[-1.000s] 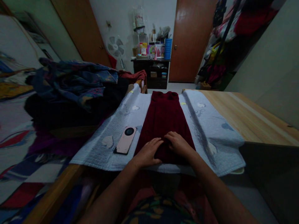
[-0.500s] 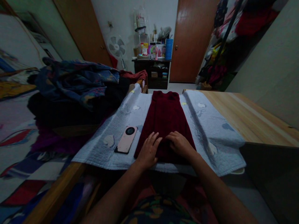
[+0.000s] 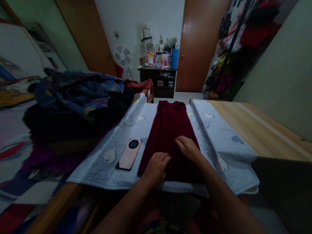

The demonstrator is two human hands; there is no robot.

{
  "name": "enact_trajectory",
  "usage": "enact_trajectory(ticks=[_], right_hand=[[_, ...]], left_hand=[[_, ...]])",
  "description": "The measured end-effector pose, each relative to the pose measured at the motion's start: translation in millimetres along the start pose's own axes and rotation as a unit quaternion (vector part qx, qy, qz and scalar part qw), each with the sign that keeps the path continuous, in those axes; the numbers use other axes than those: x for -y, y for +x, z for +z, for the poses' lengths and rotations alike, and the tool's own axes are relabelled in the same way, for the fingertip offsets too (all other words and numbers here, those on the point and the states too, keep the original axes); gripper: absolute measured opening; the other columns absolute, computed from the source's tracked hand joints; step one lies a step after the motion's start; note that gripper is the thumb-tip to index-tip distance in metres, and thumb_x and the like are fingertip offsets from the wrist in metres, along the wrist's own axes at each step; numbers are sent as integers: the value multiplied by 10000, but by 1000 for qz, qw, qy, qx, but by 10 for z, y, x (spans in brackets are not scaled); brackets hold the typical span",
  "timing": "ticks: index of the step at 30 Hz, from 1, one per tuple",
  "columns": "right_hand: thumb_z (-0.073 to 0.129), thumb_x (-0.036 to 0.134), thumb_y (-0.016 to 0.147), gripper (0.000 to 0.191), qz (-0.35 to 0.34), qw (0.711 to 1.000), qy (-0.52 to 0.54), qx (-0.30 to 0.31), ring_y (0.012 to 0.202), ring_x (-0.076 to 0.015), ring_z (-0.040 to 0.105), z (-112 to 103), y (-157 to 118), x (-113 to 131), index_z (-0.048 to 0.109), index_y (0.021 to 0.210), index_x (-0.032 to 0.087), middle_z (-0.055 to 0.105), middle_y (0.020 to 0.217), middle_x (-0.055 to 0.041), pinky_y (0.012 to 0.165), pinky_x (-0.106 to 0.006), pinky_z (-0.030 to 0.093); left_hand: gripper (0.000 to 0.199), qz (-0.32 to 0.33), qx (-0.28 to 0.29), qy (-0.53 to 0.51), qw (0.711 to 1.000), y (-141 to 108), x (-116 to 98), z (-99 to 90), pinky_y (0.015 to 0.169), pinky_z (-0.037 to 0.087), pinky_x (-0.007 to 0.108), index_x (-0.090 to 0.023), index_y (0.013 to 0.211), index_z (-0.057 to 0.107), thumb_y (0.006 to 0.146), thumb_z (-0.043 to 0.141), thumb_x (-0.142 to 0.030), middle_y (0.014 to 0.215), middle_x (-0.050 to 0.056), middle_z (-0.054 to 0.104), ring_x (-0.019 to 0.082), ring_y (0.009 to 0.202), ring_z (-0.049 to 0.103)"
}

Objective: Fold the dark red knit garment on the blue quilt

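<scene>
A dark red garment [image 3: 168, 130], folded into a long shape wider at my end, lies flat on a light blue quilted cloth [image 3: 221, 136]. My left hand [image 3: 157, 167] rests on its near left part, fingers loosely bent and close together, thumb toward the near edge. Farther up on the right side, my right hand [image 3: 188, 149] lies on the fabric with its fingers slightly curved. Neither hand visibly lifts any of the cloth; the fingertips' undersides are hidden. Left of the garment, a pink phone [image 3: 128, 157] lies with its round camera up.
A heap of dark and blue patterned clothes [image 3: 78, 91] rises at the left. At the right stands a wooden-topped surface [image 3: 243, 120], partly under the quilted cloth. Farther back are a fan [image 3: 122, 56], a dark cabinet [image 3: 157, 83] and hanging clothes [image 3: 258, 32].
The view has tilted up a little. My right hand has slid farther up the garment, away from me. My left hand's fingers have drawn closer together and bent more.
</scene>
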State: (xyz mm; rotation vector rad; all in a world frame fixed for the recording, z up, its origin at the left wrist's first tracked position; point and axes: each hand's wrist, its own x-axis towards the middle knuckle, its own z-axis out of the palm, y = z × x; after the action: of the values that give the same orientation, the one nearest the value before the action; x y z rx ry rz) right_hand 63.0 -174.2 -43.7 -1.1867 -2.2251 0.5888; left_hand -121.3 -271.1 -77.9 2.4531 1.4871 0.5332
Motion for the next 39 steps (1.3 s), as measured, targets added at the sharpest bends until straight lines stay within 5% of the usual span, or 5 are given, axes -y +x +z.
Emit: enact_trajectory(ticks=[5,10,18,26,39], right_hand=[[494,269,896,403,-31,992,-119,-38,1360,-259,347,240,388,-141,553,1267,123,457,1431,-138,1104,-396,289],[481,388,913,528,42,980,-193,28,1418,-299,225,534,455,-384,453,1393,169,350,1512,-99,1122,-462,235],[440,435,921,568,56,978,-201,29,1428,-278,196,643,413,-510,385,1440,211,297,1541,-58,1131,-438,203],[518,399,871,550,79,977,-193,50,1372,-308,316,516,518,-390,472,1378,192,401,1484,-88,1085,-451,282],[549,333,849,521,46,972,-217,80,1400,-302,265,509,1794,-489,506,1327,130,378,1493,-124,1129,-429,204]], left_hand=[[590,0,61,-32,998,101,-17,-174,1023,348,432,-235,1163,525,648,748,-417,1210,67,534,274,1118,472],[552,-13,99,-59,993,253,35,-244,967,378,407,-238,1108,554,695,693,-577,1149,56,560,261,1063,500],[363,-24,96,-131,986,344,131,-204,955,386,357,-228,1063,573,879,495,-531,1110,49,573,222,1050,504],[463,-67,91,-129,985,327,105,24,1089,278,418,-256,1189,512,755,655,-329,1248,52,489,250,1190,417],[486,-57,171,-162,970,444,199,-123,1079,291,417,-301,1160,519,705,690,-281,1224,18,468,245,1178,417]])
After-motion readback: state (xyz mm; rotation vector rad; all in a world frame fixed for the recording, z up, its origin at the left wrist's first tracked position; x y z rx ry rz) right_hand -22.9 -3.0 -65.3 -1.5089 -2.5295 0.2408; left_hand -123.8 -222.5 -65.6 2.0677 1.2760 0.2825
